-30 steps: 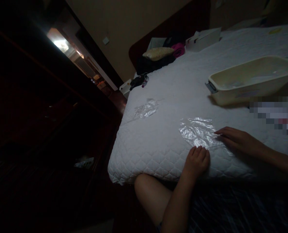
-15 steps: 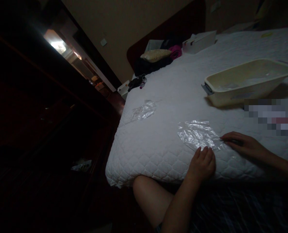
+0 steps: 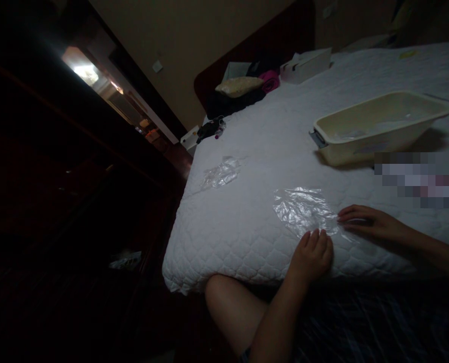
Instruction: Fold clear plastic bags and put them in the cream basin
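Note:
A clear plastic bag (image 3: 303, 210) lies flat on the white quilted mattress (image 3: 247, 237) near its front edge. My left hand (image 3: 312, 254) rests at the bag's near edge, fingers together and laid flat on it. My right hand (image 3: 364, 223) lies flat at the bag's right edge, fingers stretched out and touching the plastic. A second, crumpled clear bag (image 3: 220, 173) sits farther left on the mattress, apart from both hands.
A cream plastic basin (image 3: 379, 128) stands on the mattress behind my right hand. At the head end lie a white box (image 3: 305, 64), a pillow (image 3: 239, 85) and dark and pink clothes. The mattress corner (image 3: 173, 277) overhangs a dark floor; my knee (image 3: 228, 307) is below it.
My right hand has slid back along the bag toward its right edge. My left hand has shifted slightly right along the near edge. The camera view drifted a little.

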Demonstrator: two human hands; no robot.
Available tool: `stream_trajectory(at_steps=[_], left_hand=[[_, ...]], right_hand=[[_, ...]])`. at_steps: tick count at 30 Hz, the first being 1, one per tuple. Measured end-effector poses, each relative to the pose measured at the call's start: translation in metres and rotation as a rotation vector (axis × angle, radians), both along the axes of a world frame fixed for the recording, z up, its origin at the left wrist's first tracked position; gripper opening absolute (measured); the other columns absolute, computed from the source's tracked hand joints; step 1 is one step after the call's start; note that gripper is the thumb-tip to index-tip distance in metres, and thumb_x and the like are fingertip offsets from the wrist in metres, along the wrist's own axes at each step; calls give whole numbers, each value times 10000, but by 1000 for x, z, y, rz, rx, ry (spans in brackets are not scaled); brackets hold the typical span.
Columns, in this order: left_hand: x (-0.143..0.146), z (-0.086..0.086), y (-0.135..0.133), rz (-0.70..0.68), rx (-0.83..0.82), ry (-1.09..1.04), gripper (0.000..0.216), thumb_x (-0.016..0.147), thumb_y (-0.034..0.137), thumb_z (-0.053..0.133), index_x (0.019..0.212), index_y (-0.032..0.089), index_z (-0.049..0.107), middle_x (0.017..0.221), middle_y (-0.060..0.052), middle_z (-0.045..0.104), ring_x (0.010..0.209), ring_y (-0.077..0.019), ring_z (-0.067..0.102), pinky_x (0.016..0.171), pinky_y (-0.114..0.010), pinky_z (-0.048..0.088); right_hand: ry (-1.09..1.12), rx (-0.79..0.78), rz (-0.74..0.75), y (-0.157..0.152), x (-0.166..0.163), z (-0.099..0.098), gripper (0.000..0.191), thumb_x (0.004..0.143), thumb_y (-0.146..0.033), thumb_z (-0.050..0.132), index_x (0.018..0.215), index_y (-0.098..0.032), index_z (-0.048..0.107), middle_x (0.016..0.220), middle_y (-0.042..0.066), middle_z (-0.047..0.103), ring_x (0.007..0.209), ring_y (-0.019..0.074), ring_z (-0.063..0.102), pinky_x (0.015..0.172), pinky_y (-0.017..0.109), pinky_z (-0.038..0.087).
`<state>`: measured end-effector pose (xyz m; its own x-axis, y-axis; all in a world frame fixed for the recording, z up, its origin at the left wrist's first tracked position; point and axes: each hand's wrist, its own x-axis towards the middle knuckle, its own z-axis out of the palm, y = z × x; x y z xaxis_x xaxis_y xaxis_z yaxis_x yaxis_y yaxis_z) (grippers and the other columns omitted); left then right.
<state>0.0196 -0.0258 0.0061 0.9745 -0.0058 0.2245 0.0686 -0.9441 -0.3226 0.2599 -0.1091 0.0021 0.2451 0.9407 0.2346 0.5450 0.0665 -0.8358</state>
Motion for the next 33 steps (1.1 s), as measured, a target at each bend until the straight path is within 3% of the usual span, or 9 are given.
stream_trajectory(at_steps=[5, 15, 23, 33], left_hand=[[-1, -2, 0, 6, -26, -21, 461, 957, 127, 207, 1303, 45, 499, 1386, -149, 514, 1302, -261, 469, 1051, -427, 446], [-1, -4, 0, -10, -37, -67, 431, 958, 137, 250, 1280, 40, 520, 1366, -157, 531, 1285, -264, 493, 1056, -414, 455], [1, -9, 1, -24, -34, -90, 452, 956, 134, 223, 1270, 42, 535, 1332, -162, 562, 1245, -277, 533, 1021, -452, 480], [1, -9, 2, -35, -32, -66, 460, 951, 132, 223, 1270, 29, 538, 1346, -173, 549, 1262, -285, 510, 1044, -428, 451]], right_hand=[[0, 2, 27, 1, 3, -4, 366, 761, -574, 622, 856, -242, 743, 956, 128, 682, 913, 242, 646, 840, 378, 520], [-10, -115, -168, 6, -19, 15, 383, 745, -531, 625, 897, -183, 678, 952, 114, 692, 871, 235, 651, 821, 357, 516], [-362, -136, -315, 15, -40, 20, 445, 772, -595, 575, 895, -173, 646, 914, 85, 682, 768, 216, 621, 735, 363, 486], [-472, -99, -380, 18, -42, 8, 452, 793, -618, 546, 875, -185, 649, 894, 67, 685, 779, 230, 628, 754, 373, 472]])
